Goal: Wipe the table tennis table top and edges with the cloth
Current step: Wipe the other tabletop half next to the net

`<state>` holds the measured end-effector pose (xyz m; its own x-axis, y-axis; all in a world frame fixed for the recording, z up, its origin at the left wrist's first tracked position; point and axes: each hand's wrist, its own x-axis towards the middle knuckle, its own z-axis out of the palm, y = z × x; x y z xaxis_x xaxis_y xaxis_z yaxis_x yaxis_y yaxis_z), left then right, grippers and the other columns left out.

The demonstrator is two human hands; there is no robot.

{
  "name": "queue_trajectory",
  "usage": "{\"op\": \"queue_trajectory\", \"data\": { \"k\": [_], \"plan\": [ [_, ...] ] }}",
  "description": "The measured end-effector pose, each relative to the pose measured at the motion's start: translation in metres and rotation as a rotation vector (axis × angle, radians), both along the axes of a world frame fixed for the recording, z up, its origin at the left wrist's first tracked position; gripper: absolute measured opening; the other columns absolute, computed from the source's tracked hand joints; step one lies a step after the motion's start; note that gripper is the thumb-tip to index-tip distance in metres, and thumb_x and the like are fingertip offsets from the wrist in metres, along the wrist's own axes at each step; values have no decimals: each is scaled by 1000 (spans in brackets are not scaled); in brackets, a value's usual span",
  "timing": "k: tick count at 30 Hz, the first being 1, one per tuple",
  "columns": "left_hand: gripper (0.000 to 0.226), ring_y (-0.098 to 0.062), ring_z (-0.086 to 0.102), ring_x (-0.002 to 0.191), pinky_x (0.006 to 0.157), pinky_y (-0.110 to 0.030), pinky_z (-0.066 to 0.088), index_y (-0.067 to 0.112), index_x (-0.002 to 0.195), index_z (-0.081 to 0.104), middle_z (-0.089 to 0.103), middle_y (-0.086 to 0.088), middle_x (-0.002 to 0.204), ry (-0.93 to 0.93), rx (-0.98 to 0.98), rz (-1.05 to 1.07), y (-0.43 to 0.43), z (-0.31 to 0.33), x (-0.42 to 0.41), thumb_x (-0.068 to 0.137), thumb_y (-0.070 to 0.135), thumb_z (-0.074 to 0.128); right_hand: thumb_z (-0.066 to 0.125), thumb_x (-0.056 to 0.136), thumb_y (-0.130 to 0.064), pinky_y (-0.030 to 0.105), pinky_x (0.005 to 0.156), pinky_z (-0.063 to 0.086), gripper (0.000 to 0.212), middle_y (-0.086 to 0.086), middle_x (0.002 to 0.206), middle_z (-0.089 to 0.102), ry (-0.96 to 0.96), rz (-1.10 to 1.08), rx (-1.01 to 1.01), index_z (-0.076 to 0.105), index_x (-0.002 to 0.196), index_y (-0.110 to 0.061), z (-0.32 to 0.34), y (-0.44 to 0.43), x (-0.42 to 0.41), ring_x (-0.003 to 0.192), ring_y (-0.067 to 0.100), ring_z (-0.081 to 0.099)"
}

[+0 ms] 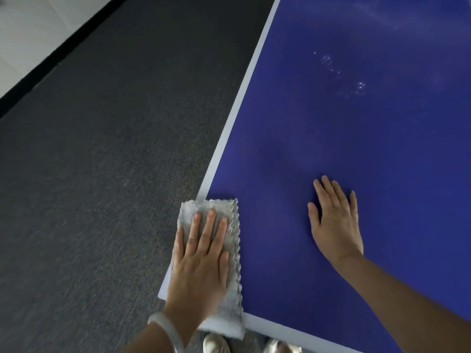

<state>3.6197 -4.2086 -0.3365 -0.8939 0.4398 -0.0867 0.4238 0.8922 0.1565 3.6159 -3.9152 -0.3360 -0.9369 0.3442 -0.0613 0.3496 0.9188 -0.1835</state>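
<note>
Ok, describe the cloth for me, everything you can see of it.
The cloth is grey and fluffy, microfibre by the look, with wavy scalloped edges, folded into a long narrow pad. It lies flat on the near left corner of the blue table, covering the white border line there, its near end reaching past the table's near edge. The left hand presses on it with straight fingers.

Cloth (229, 225) fluffy grey microfibre, scalloped hem; table top (356, 149) matt blue, faint smudges; floor (102, 149) rough dark carpet
</note>
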Motion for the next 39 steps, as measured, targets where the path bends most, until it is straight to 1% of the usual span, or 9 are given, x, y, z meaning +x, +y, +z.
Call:
{"op": "queue_trajectory", "data": {
  "k": [6, 15, 22, 26, 28, 30, 32, 35, 39],
  "plan": [
    [61, -25, -13, 152, 122, -51, 1, 23, 159, 1, -4, 0, 166, 24, -21, -98, 81, 0, -106, 101, 39, 9, 8, 103, -49, 41, 127, -1, 62, -10, 166, 13, 55, -13, -95, 20, 159, -24, 2, 1, 1, 153, 5, 0],
    [60, -22, -13, 152, 123, -48, -5, 24, 158, -3, -5, 2, 166, 23, 17, -205, 198, -1, -207, 101, 41, 2, 12, 104, -41, 40, 127, 5, 59, -10, 164, 19, 80, -61, -165, 20, 159, -20, 9, 0, 1, 153, 3, 7],
    [58, -24, -17, 151, 123, -51, 5, 20, 158, -1, -8, -2, 166, 57, 42, -314, 187, 3, -162, 104, 39, 8, 16, 101, -45, 22, 124, 1, 59, -23, 161, 7, 185, -231, -394, 17, 157, -26, 12, -2, 3, 145, -14, -14],
    [58, -23, -17, 151, 123, -52, 6, 20, 159, 4, -7, -1, 166, -16, 117, -374, 180, 7, -108, 105, 38, 10, 16, 97, -52, 16, 122, 0, 57, -39, 155, 4, 215, -241, -457, 13, 152, -39, 11, -1, 5, 147, -12, -9],
    [55, -14, -15, 151, 124, -47, 3, 23, 159, 11, -2, 5, 166, -135, 296, -402, 174, 13, -105, 105, 35, 15, 22, 98, -50, 21, 124, 5, 53, -40, 153, 11, 248, -245, -499, 18, 150, -42, 11, -1, 5, 147, -13, -5],
    [50, -9, -4, 152, 124, -40, 3, 23, 156, 25, 11, 7, 165, -230, 511, -344, 158, 22, -117, 106, 27, 24, 28, 102, -45, 27, 125, 11, 48, -39, 154, 17, 282, -281, -551, 25, 150, -41, 11, 0, 5, 148, -10, 2],
    [49, -12, 4, 153, 124, -38, 4, 17, 153, 35, 19, 2, 164, -118, 549, -204, 130, 26, -136, 104, 22, 30, 33, 108, -36, 32, 125, 12, 44, -25, 160, 23, 345, -286, -449, 34, 151, -29, 13, -3, 4, 152, 2, 11],
    [57, -19, 0, 153, 125, -39, 5, 10, 157, 18, 9, -7, 165, -101, 344, 45, 89, 19, -182, 104, 25, 33, 35, 100, -31, 45, 124, 11, 56, 5, 162, 30, 358, -184, -228, 37, 153, -10, 16, -34, -16, 153, 21, 19],
    [66, -28, 28, 147, 116, -38, 33, 17, 157, -7, 12, -10, 164, -356, 375, 145, 72, 13, -227, 104, 39, 26, 11, 100, -50, 48, 125, -1, 64, -2, 167, -2, 43, -275, -112, 4, 160, -27, 9, -96, -71, 155, 22, -11]
  ]
}}
